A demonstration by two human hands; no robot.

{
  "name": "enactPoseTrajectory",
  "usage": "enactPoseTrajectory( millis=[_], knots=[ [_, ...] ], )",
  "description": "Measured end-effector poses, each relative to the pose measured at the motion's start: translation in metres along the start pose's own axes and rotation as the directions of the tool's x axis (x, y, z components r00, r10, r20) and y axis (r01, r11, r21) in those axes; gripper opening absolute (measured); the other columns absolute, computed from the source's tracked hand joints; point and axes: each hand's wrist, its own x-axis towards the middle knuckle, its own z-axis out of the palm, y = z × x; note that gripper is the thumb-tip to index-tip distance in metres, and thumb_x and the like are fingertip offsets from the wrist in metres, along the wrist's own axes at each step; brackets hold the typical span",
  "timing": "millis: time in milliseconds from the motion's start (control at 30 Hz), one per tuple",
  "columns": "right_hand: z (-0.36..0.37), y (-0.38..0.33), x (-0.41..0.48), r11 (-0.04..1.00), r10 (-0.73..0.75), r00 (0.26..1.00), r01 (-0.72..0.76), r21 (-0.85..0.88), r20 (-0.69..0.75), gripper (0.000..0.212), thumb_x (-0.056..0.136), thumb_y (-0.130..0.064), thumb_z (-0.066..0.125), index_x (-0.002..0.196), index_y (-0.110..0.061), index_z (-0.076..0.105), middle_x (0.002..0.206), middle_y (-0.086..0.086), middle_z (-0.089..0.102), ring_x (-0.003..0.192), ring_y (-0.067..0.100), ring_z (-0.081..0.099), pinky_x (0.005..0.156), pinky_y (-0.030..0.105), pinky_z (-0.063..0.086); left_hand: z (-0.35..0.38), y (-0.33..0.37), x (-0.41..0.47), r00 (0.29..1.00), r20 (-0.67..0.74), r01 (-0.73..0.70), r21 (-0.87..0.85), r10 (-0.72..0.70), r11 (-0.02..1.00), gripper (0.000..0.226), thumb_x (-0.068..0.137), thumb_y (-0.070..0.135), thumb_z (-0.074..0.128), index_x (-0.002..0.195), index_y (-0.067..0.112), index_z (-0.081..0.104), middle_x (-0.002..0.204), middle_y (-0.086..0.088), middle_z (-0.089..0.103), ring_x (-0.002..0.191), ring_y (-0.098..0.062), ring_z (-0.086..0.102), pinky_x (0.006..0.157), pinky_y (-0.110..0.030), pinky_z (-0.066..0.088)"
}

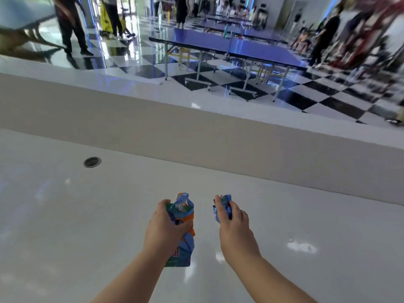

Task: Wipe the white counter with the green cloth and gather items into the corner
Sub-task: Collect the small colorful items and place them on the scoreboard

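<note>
Gathering seems to be the step in hand: the left hand point(166, 226) grips a crumpled blue-and-orange carton point(184, 207), and the right hand point(234, 228) just beside it clutches a small blue wrapper point(225, 203), both over the white counter point(87, 215), so the next move probably calls for carrying them to a corner, with the green cloth out of view.

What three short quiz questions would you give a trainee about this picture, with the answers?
1. True or false: the left hand grips a blue and orange packet.
2. The right hand holds: A) a small blue wrapper; B) a green cloth; C) nothing.
3. Which round thing sits in the white counter, far left of the hands?
Key: 1 true; 2 A; 3 a dark round hole.
</note>
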Motion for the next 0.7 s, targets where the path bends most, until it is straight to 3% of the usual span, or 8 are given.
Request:
enactPoseTrajectory(
  millis=[100,233,300,500,600,700],
  knots=[
    [-0.031,0.058,-0.026,0.997,0.083,0.994,-0.083,0.001,-0.076,0.101,0.083,0.004,0.047,0.149,-0.042,-0.014,0.152,0.004,0.014,0.123,0.028,0.029,0.073,0.034,0.05,0.039,0.053,-0.019,0.988,0.09,-0.13,-0.002,0.129,0.992,0.056,0.072,0.036,0.08,0.118,0.028,0.049,0.095,0.01,0.065,0.079,-0.007,0.062,0.061,-0.029,0.048],
    [-0.073,0.14,-0.071,0.972,0.233,0.955,-0.232,0.026,-0.185,0.1,0.084,0.001,0.051,0.147,-0.043,-0.012,0.15,0.005,0.016,0.123,0.028,0.029,0.081,0.039,0.049,0.098,0.125,-0.059,0.941,0.193,-0.28,-0.022,0.278,0.96,0.055,0.072,0.033,0.082,0.116,0.03,0.049,0.096,0.009,0.066,0.084,-0.014,0.065,0.073,-0.037,0.055],
    [-0.093,0.189,-0.109,0.945,0.324,0.916,-0.327,0.03,-0.238,0.1,0.084,-0.001,0.055,0.146,-0.043,-0.011,0.148,0.006,0.017,0.121,0.027,0.03,0.082,0.041,0.049,0.137,0.162,-0.096,0.908,0.23,-0.351,-0.038,0.35,0.935,0.055,0.071,0.034,0.083,0.114,0.032,0.049,0.094,0.012,0.066,0.082,-0.011,0.064,0.071,-0.035,0.054],
    [-0.136,0.326,-0.25,0.863,0.491,0.799,-0.5,0.068,-0.347,0.085,0.09,-0.011,0.051,0.145,-0.046,-0.004,0.145,0.006,0.023,0.114,0.029,0.035,0.077,0.042,0.045,0.259,0.228,-0.236,0.822,0.376,-0.404,-0.143,0.427,0.904,0.039,0.071,0.039,0.08,0.097,0.035,0.051,0.074,0.014,0.07,0.065,-0.005,0.066,0.061,-0.032,0.054],
    [-0.16,0.385,-0.317,0.823,0.542,0.747,-0.564,0.066,-0.385,0.082,0.092,-0.015,0.051,0.147,-0.045,-0.002,0.146,0.008,0.021,0.111,0.032,0.041,0.079,0.043,0.042,0.312,0.26,-0.304,0.77,0.44,-0.415,-0.206,0.463,0.886,0.037,0.075,0.037,0.079,0.097,0.036,0.05,0.07,0.018,0.07,0.063,0.004,0.064,0.053,-0.025,0.046],
    [-0.186,0.436,-0.379,0.765,0.605,0.673,-0.64,0.075,-0.425,0.076,0.094,-0.021,0.048,0.149,-0.044,0.0,0.148,0.008,0.022,0.108,0.033,0.047,0.081,0.045,0.044,0.359,0.294,-0.366,0.713,0.487,-0.43,-0.266,0.505,0.863,0.037,0.073,0.042,0.077,0.095,0.04,0.048,0.074,0.025,0.068,0.061,0.005,0.064,0.053,-0.026,0.045]
  ],
)
